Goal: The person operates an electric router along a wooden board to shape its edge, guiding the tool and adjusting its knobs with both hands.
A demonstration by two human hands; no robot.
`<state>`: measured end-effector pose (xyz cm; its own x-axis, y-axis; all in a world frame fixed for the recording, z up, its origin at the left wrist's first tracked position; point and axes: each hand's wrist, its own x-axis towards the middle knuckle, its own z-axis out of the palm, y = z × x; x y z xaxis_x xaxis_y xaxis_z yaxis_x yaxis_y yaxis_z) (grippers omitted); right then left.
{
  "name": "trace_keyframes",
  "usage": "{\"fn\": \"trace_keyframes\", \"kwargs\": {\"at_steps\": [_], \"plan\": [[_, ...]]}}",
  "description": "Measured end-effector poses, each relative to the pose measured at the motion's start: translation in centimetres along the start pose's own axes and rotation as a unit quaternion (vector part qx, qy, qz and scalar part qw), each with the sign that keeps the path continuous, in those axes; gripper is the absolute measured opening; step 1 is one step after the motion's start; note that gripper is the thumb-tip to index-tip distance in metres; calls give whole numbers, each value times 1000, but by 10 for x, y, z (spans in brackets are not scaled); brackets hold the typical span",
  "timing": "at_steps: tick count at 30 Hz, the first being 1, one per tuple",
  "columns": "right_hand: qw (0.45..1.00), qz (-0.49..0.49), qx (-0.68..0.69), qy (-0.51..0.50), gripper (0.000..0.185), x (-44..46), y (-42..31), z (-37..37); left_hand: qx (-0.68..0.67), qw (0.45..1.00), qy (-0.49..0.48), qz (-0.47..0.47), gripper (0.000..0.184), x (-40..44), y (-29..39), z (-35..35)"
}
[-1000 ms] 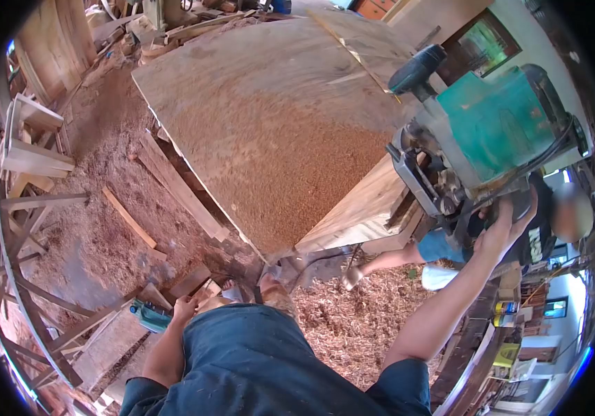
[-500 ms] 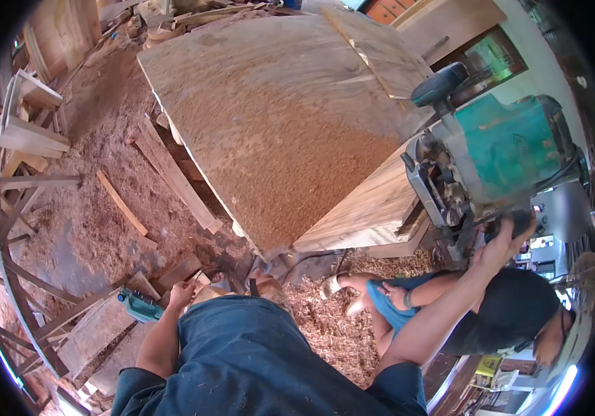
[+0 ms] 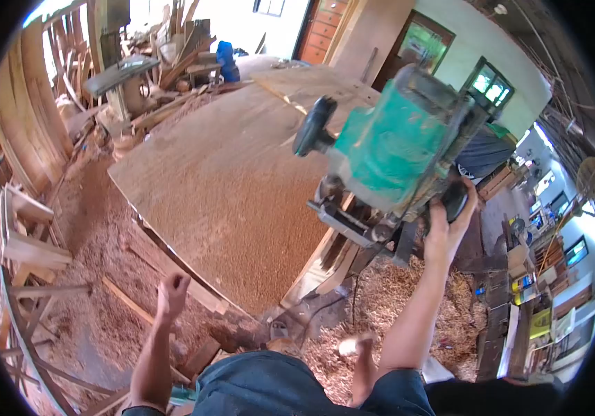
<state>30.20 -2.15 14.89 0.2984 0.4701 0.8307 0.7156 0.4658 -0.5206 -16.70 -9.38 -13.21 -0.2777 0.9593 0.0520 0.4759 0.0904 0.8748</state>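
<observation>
My right hand (image 3: 451, 218) grips the black side knob of a green router (image 3: 394, 145), which is held up over the right part of a large wooden panel (image 3: 221, 187). The router's other black knob points left, with no hand on it. Fine sawdust (image 3: 269, 243) covers the near part of the panel. My left hand (image 3: 173, 295) is raised at the panel's lower left edge, its fingers curled in; whether anything is between them is hidden. Below it, a green tool (image 3: 183, 396) shows partly beside my clothing.
Wood shavings (image 3: 380, 305) cover the floor at the right, where another person's foot (image 3: 356, 344) shows. A wooden frame (image 3: 55, 291) and boards stand at the left. Scrap wood and a blue object (image 3: 226, 61) lie beyond the panel. A cable hangs near the router.
The router and my right hand have moved left in view. My left hand has risen from beside my lap. The view now takes in more of the room, and the other person is mostly out of sight.
</observation>
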Motion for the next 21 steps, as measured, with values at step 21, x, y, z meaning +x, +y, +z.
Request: {"fn": "trace_keyframes", "kwargs": {"at_steps": [21], "plan": [[971,177,156,-31,62,5,-35,-7,502,681,-62,529,60,35,632,50]]}}
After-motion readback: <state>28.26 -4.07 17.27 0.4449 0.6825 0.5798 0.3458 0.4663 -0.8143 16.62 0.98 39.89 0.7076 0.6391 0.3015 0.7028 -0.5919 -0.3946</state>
